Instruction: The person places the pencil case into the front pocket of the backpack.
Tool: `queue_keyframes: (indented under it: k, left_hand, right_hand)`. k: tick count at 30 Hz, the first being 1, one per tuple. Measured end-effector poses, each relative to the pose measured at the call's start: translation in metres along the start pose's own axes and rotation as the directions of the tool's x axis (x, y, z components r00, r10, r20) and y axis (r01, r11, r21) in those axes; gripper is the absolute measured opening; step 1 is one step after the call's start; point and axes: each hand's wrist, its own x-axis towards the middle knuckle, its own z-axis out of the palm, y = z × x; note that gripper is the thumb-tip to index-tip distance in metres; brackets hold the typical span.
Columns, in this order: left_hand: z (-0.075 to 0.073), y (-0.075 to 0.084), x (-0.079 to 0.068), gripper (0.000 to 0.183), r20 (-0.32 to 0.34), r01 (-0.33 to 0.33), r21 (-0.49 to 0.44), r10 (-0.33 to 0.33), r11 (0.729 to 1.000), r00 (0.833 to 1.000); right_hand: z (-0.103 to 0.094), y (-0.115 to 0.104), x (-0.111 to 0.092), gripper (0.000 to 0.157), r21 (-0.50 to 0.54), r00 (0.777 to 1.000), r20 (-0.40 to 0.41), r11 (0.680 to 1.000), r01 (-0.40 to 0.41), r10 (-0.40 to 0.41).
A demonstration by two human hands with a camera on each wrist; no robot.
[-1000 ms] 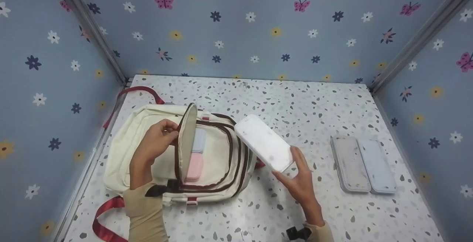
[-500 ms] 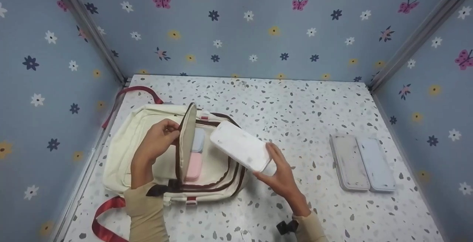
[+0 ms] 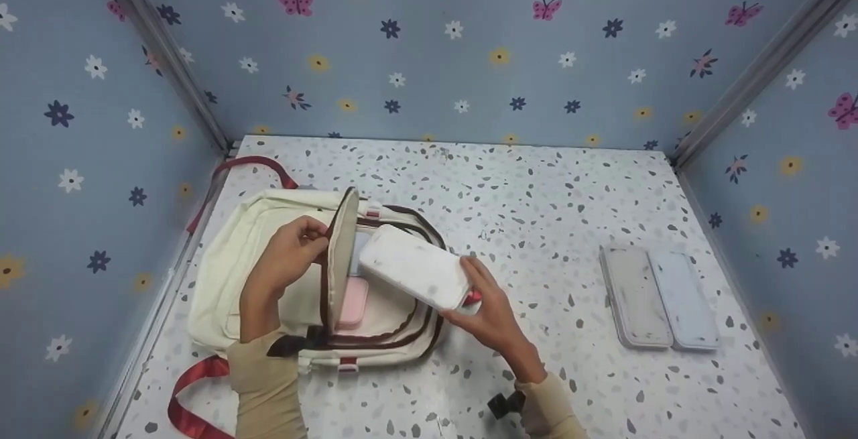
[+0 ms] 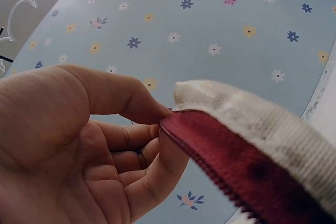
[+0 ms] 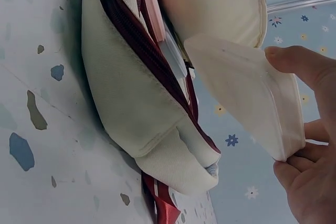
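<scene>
The left hand [image 3: 285,261] is pinching the cream canvas backpack [image 3: 255,251]'s flap [image 3: 340,258] upright; the right hand [image 3: 493,315] is gripping a smooth white rounded case [image 3: 413,266] over the backpack's opening, half-hiding a pink case [image 3: 353,301] inside.

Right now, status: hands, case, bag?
Left hand pinches the bag flap open. Right hand holds the white case over the bag mouth. Pink case already inside.

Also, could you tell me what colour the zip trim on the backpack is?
Dark brownish red on the cream backpack, clearest in the left wrist view.
</scene>
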Motion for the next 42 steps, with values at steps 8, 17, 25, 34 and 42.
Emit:
queue_keyframes:
  k: [8,17,25,34,42]
  left_hand:
    - [0.001,0.001,0.0,0.02,-0.013,0.0,-0.001,0.0,1.0,1.0]
    - [0.004,-0.002,0.002,0.018,-0.019,-0.009,0.016,0.009,1.0,1.0]
    - [0.003,-0.003,0.002,0.017,-0.015,-0.021,0.024,0.021,0.999,1.0]
    - [0.006,0.003,0.003,0.017,-0.02,-0.026,0.038,0.026,0.999,0.999]
    - [0.01,0.01,0.004,0.018,-0.033,-0.038,0.12,0.042,0.992,0.999]
  right_hand:
    - [0.01,-0.002,0.009,0.088,0.051,0.998,0.07,0.999,0.007,-0.01]
    - [0.017,0.001,0.02,0.087,0.024,0.994,0.104,0.999,0.029,-0.031]
    - [0.019,0.003,0.022,0.092,0.085,0.998,0.062,0.996,-0.035,0.029]
    - [0.021,0.007,0.027,0.09,0.185,0.999,0.036,0.982,-0.024,0.018]
    - [0.022,0.005,0.031,0.093,0.148,0.992,0.081,0.983,-0.106,0.095]
